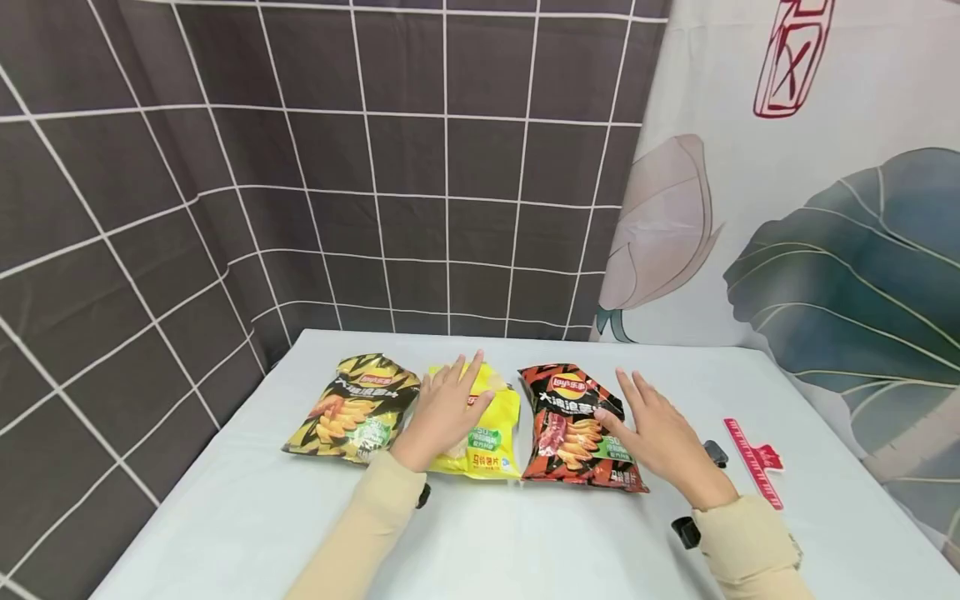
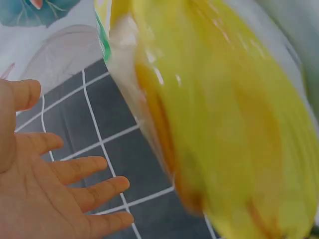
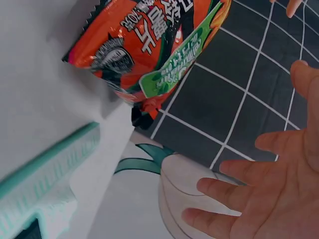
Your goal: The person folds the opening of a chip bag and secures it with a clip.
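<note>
Three bags of potato chips lie side by side on the white table. My left hand (image 1: 441, 417), fingers straight and spread, is over the yellow chip bag (image 1: 504, 425) in the middle and overlaps its left part. To its left is the gold-and-black chip bag (image 1: 348, 412). On the right, the red-and-black chip bag (image 1: 562, 429) has my right hand (image 1: 663, 437) at its right edge, fingers extended and thumb over the bag. Both palms look bare in the wrist views: the left hand (image 2: 55, 199) beside the yellow bag (image 2: 234, 114), the right hand (image 3: 269, 194) apart from the red bag (image 3: 144, 47).
A red ruler-like strip (image 1: 752, 462) with a small tab lies on the white table (image 1: 465, 542) right of my right hand. Close to it is a small dark object (image 1: 716, 454). A dark grid-patterned curtain (image 1: 405, 158) and a flowered cloth (image 1: 750, 217) hang behind.
</note>
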The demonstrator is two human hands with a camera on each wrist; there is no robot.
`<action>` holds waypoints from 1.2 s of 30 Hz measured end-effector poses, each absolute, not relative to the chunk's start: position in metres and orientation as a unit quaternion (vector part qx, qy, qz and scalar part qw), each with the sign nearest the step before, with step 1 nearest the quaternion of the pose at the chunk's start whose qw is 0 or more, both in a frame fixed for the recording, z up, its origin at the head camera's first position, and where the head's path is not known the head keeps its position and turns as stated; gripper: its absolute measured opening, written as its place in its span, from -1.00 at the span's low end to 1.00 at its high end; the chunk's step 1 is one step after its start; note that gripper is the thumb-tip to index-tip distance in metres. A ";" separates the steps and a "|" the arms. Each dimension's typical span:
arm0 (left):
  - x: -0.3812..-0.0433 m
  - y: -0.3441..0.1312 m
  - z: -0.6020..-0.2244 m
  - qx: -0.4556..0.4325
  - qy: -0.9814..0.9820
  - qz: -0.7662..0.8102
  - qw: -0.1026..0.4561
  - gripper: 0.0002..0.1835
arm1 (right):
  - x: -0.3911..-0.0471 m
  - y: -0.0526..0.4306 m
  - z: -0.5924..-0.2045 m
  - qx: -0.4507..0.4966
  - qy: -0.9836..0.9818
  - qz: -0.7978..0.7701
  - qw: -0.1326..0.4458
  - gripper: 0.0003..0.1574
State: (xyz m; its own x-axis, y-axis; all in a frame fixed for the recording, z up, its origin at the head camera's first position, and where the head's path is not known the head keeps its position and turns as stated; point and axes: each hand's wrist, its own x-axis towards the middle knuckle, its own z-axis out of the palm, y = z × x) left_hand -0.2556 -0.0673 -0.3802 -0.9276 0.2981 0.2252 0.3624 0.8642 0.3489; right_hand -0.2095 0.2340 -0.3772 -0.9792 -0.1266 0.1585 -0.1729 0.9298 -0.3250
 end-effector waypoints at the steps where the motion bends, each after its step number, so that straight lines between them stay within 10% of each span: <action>1: -0.256 -0.065 -0.381 -0.176 -0.959 -0.206 0.082 -0.29 | -0.210 0.235 -0.377 0.076 -0.978 0.181 0.064 0.07; 36: -0.254 0.021 -0.410 -0.151 -0.888 -0.419 -0.116 -0.26 | -0.223 0.249 -0.417 -0.004 -0.949 0.305 -0.078 0.03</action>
State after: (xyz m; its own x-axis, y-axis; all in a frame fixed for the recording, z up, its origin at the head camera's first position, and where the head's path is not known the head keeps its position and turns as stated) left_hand -0.2536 0.0211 -0.4104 -0.9271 0.3662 -0.0797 0.1714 0.6037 0.7786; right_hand -0.2235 0.2490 -0.4168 -0.9878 -0.0397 -0.1507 0.0555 0.8142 -0.5779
